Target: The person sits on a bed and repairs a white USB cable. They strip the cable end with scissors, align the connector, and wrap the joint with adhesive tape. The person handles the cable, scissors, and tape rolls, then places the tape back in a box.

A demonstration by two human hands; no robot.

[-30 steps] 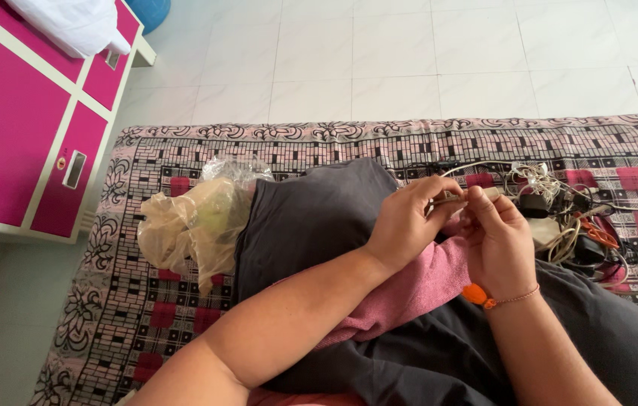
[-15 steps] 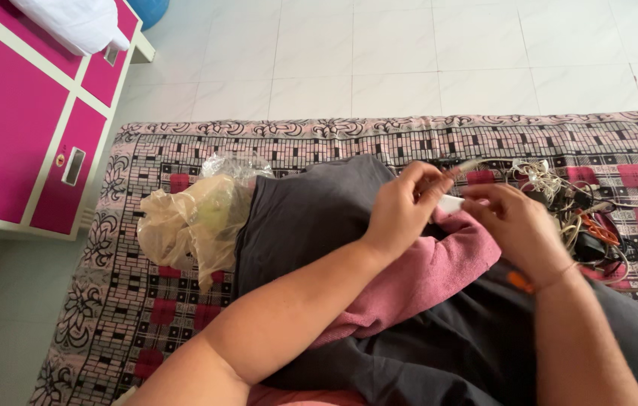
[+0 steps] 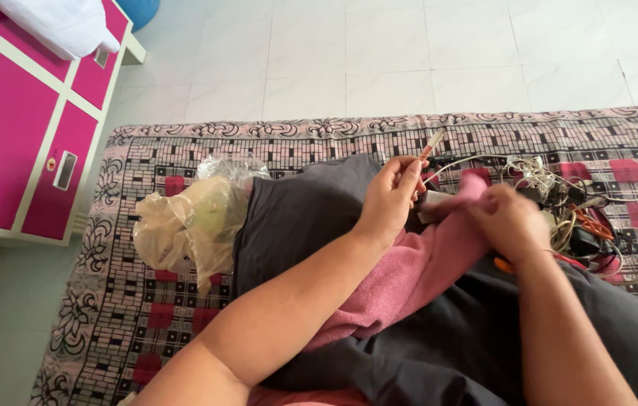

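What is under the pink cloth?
The pink cloth lies over dark grey fabric across the person's lap, above the patterned mat. The right hand presses its upper end. Anything tucked beneath the cloth itself is covered and cannot be seen.

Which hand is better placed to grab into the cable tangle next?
Right. The right hand rests on the pink cloth right beside the cable tangle; the left hand is farther away and pinches a thin stick.

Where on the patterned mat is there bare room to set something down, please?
The patterned mat lies bare at its near-left corner, below the crumpled plastic bag, and along the far edge beside the tiled floor. It is crowded at right, where the tangle of cables lies beyond the right hand.
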